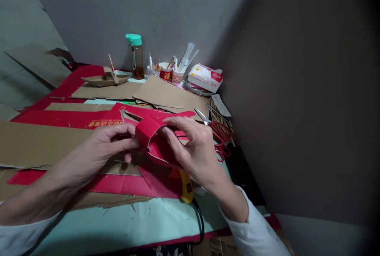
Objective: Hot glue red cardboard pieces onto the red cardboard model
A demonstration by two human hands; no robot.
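Between both hands is a folded red cardboard piece [148,127], with a bent strip arching over a flat, pointed part. My left hand [114,141] pinches its left side between thumb and fingers. On the right, my right hand [194,145] grips the same piece, thumb inside the arch and fingers along the upper edge. Under and beside the hands lie red and brown cardboard sheets [121,184]. A yellow glue gun [187,188] with a black cord is just below my right hand, partly hidden.
Scissors [218,131] with red handles lie to the right, near thin sticks. Behind stand a small cardboard boat [105,78], a bottle [136,58] with a turquoise lid, paper cups [177,76] holding sticks, and a tissue pack [204,77]. A wall rises close on the right.
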